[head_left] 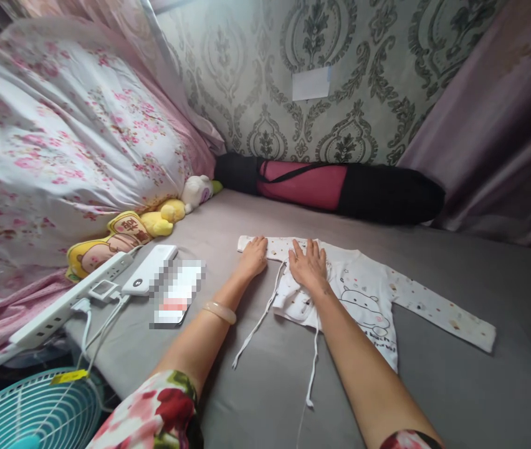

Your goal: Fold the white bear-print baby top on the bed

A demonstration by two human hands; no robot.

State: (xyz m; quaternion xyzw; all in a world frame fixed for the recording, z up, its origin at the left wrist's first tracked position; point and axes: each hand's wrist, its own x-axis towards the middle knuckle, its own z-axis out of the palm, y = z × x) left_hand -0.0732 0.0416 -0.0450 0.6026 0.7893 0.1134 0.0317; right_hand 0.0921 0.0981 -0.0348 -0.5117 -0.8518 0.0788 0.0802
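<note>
Left hand (pixel 253 255) flat, fingers spread, pressing far left sleeve (pixel 270 246) of baby top (pixel 363 293). Right hand (pixel 310 265) flat too, gripping nothing, on top's chest. Top lies on grey bed (pixel 457 386), long way left to right; other sleeve far right, nearer right hand.

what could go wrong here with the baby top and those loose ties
The white ties trail loose beside the left forearm, so they might snag or get dragged as the arm shifts. Both hands, left hand and right hand, press flat on the baby top; sliding them could bunch the thin cloth. The far sleeve lies spread out and may wrinkle.
</note>
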